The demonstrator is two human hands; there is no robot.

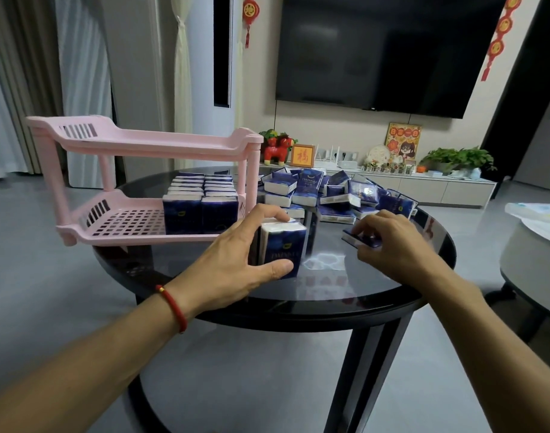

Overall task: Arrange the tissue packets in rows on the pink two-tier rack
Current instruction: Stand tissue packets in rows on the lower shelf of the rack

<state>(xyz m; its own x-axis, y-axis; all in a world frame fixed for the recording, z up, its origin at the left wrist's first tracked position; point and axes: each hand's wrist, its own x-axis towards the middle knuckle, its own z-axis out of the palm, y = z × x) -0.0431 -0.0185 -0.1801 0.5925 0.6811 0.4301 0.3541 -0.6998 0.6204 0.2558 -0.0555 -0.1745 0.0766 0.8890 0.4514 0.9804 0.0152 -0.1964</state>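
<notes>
The left hand point(236, 260) clamps an upright stack of dark-blue plastic-wrapped tissue packets point(281, 248) for transfer to the pink slotted plastic two-tier rack point(111, 220), while the right hand point(392, 242) pinches a flat-lying dark-blue packet point(359, 239) to add.

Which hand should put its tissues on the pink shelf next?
Probably the left hand. It already grips upright dark blue tissue packets right beside the pink plastic two-tier rack. The right hand is farther away, only pinching a flat-lying blue packet on the round black glass table.
</notes>
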